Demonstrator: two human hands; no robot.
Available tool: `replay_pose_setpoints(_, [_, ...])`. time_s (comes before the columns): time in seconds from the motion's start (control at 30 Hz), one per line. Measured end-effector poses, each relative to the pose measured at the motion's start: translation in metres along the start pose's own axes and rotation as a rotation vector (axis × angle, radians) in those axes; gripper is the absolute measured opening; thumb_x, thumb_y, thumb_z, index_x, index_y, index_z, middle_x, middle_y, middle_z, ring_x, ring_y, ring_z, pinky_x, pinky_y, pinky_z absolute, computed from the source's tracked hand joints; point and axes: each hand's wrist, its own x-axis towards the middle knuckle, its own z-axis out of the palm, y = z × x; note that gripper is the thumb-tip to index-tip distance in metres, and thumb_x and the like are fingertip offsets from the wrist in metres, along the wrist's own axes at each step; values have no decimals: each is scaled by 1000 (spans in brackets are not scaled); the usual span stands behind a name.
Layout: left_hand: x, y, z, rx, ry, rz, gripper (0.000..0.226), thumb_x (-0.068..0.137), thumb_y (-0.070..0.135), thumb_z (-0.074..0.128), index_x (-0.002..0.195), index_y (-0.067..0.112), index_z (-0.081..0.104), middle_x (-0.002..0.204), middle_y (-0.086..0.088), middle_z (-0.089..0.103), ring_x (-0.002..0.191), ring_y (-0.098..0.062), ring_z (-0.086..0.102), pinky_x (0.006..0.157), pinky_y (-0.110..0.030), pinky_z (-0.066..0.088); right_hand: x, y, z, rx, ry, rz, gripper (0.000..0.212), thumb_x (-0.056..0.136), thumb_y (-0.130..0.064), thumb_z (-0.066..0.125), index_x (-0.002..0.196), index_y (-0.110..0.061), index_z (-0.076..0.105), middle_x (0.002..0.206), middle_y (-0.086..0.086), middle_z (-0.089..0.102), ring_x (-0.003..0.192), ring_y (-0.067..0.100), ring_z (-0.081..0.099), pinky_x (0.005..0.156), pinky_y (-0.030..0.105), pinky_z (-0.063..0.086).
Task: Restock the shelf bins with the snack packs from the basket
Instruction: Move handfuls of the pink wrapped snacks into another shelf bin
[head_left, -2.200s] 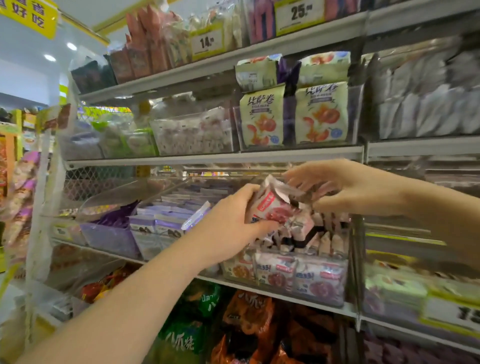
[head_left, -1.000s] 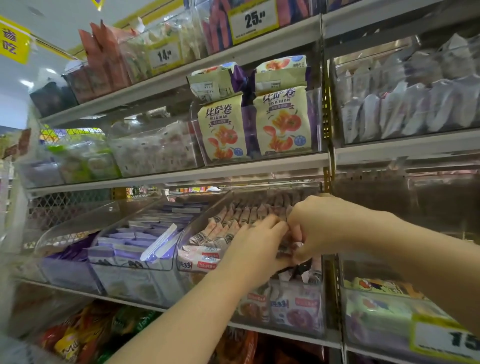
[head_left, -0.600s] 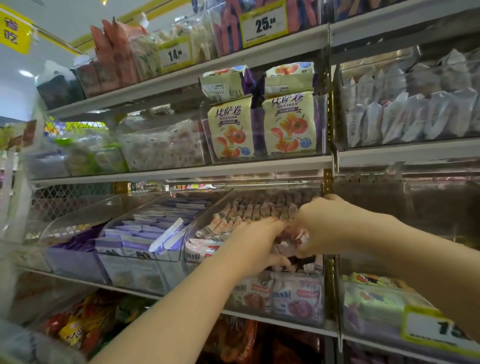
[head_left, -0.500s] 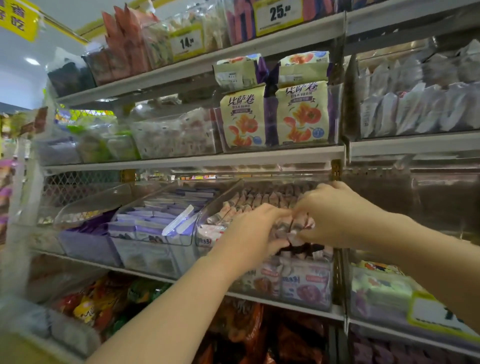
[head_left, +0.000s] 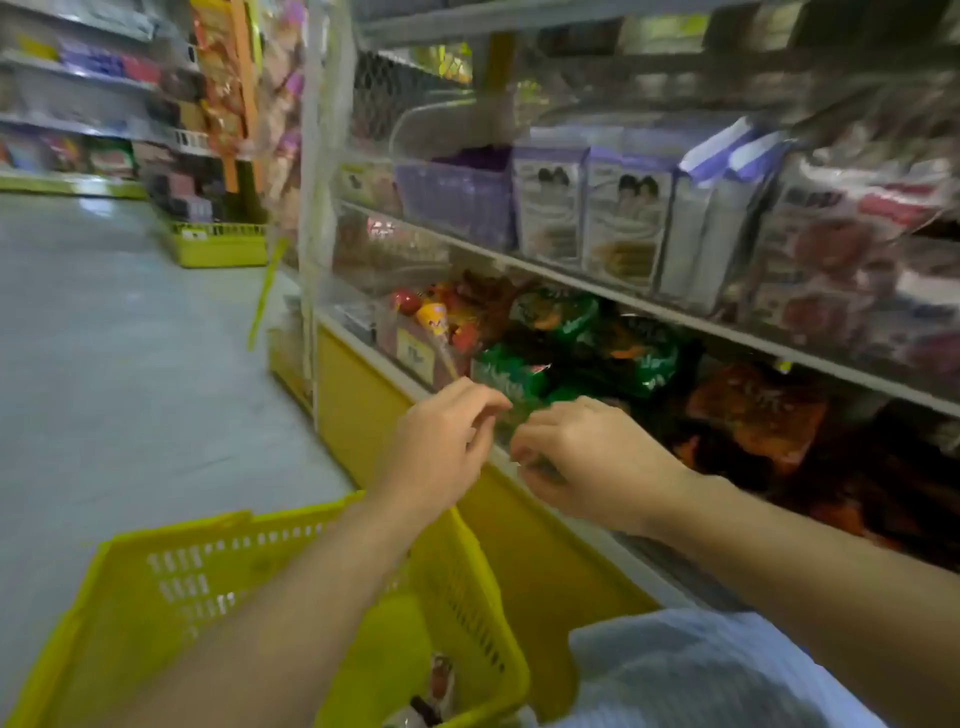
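My left hand (head_left: 441, 447) and my right hand (head_left: 587, 457) hover close together in front of the lowest shelf, above the yellow basket (head_left: 208, 535). Their fingers are loosely curled and I see nothing held in either; the picture is blurred by motion. At least one snack pack (head_left: 440, 680) lies at the bottom of the basket. The clear bin with the red-and-white snack packs (head_left: 857, 249) sits on the shelf at the upper right, well above both hands.
A clear bin of purple-and-white boxes (head_left: 587, 208) stands left of the snack bin. Green bags (head_left: 566, 353) and orange bags (head_left: 758, 410) fill the lowest shelf above a yellow base panel (head_left: 545, 561). Grey aisle floor (head_left: 130, 364) stretches left toward another yellow basket (head_left: 218, 244).
Both hands have left the snack bin and dropped to the lowest shelf, above the basket. The view has swung down and to the left.
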Motion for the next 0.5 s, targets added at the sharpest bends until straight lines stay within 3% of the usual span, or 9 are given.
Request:
replay_pose_setpoints(0.1, [-57, -62, 8, 86, -148, -173, 20, 89, 11, 59, 106, 16, 67, 100, -3, 65, 93, -25, 64, 80, -42, 50, 30, -30, 83, 141, -212, -43, 24, 93, -35, 48, 113, -28, 59, 112, -3, 63, 105, 22, 58, 85, 34, 42])
replay_pose_setpoints(0.33, [-171, -183, 38, 176, -773, -623, 35, 92, 22, 55, 127, 22, 57, 127, -4, 61, 116, -23, 56, 92, -32, 45, 69, -82, 253, 251, -809, -90, 38, 91, -31, 58, 128, -23, 54, 122, 6, 62, 115, 26, 56, 84, 33, 46])
replay_pose_setpoints(0.5, [-242, -234, 64, 167, -1047, -866, 46, 93, 25, 58, 137, 23, 46, 137, -6, 52, 125, -24, 49, 99, -36, 43, 84, -98, 345, 277, -1000, -122, 47, 89, -22, 61, 135, -19, 49, 130, 12, 57, 121, 29, 52, 91, 32, 45])
